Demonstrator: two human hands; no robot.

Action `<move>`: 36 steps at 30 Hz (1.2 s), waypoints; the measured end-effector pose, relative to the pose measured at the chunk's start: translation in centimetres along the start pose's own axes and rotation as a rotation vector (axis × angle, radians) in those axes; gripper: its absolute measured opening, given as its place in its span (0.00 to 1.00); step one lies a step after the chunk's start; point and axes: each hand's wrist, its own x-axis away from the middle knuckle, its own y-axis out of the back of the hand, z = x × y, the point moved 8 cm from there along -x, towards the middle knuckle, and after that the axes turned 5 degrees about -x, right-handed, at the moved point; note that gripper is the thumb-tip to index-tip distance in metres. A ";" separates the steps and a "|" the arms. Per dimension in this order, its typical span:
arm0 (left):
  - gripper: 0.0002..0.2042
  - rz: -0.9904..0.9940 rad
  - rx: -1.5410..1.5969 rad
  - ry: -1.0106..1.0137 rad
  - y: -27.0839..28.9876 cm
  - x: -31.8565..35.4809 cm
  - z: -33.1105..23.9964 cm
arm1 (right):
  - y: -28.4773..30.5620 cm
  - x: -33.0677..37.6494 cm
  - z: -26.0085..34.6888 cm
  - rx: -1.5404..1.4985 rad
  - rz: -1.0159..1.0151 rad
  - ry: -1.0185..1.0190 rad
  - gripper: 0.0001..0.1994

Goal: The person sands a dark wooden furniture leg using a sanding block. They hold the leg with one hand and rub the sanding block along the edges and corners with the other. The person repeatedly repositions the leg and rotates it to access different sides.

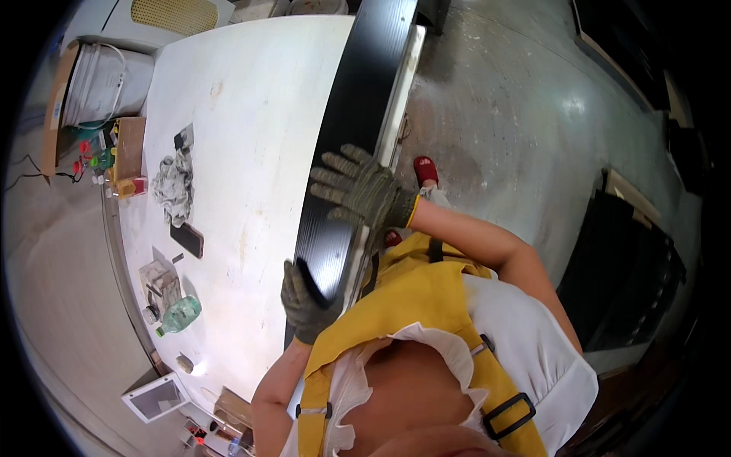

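A long, glossy black panel (358, 99) with fine lengthwise lines lies along the right edge of the white table. My right hand (358, 186), in a grey-green knit glove with a yellow cuff, rests flat on it with fingers spread. Lower down, my left hand (306, 305), in a matching glove, is tilted at the panel's near part, its fingers stretched out along the left edge. A dark curved band shows beside the left palm; whether it is a shadow, a reflection or a separate piece I cannot make out.
On the white table (251, 137) lie a crumpled cloth (175, 186), a phone (186, 240) and a green bottle (180, 314). A white bucket (114, 84) and a cardboard box (131, 145) stand at the far left. Dark panels (620, 266) lean at right. A red shoe (426, 170) shows on the floor.
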 end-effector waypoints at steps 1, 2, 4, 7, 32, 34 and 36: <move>0.49 0.012 -0.002 -0.017 -0.1 -0.1 0.1 | 1.4 -0.8 -2.9 0.051 0.015 -0.009 0.27; 0.49 0.073 -0.011 0.003 -0.3 0.0 0.3 | 3.2 -1.9 -6.0 0.094 0.033 -0.021 0.27; 0.50 0.195 -0.021 0.042 -0.8 0.1 0.8 | 6.3 -3.5 -12.6 0.194 0.019 -0.065 0.27; 0.51 0.276 -0.003 0.017 -1.5 0.3 0.9 | 12.4 -5.2 -24.1 0.510 -0.130 -0.050 0.24; 0.28 0.202 0.337 0.706 -3.9 -7.3 10.0 | 9.3 -11.6 -22.3 0.540 0.213 0.032 0.26; 0.28 0.159 0.294 0.623 -5.5 -11.2 11.6 | 9.4 -11.9 -22.0 0.524 0.225 0.031 0.25; 0.28 0.077 0.301 0.495 -7.0 -15.8 13.0 | 9.8 -12.0 -21.9 0.531 0.225 0.028 0.25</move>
